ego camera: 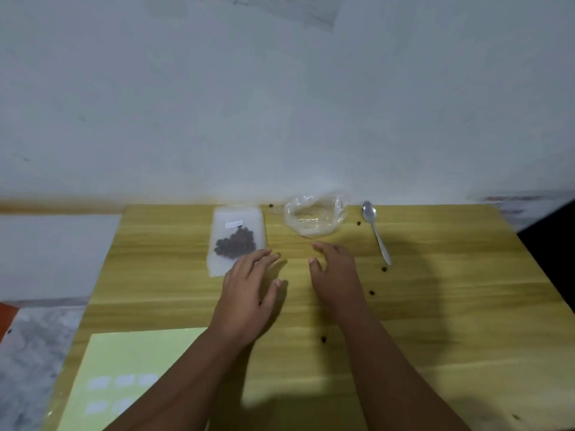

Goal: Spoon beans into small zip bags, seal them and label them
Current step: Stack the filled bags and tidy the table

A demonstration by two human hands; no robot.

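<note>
Your bag (237,239) lies flat at the table's (435,321) far edge with beans inside and a white label on it, so this one looks finished; whether it's sealed isn't clear. Both your left hand (249,287) and right hand (334,272) hover empty, fingers spread, near it. The clear plastic wrapper (314,216) looks emptied, the spoon (375,230) rests unused, and stray beans (371,293) remain to gather.

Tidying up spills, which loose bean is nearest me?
The bean between the forearms; the others lie farther back, near the spoon.

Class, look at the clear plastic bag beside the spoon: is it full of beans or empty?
Empty. The clear plastic bag lies crumpled with the wooden table showing through it and no dark beans inside.
</note>
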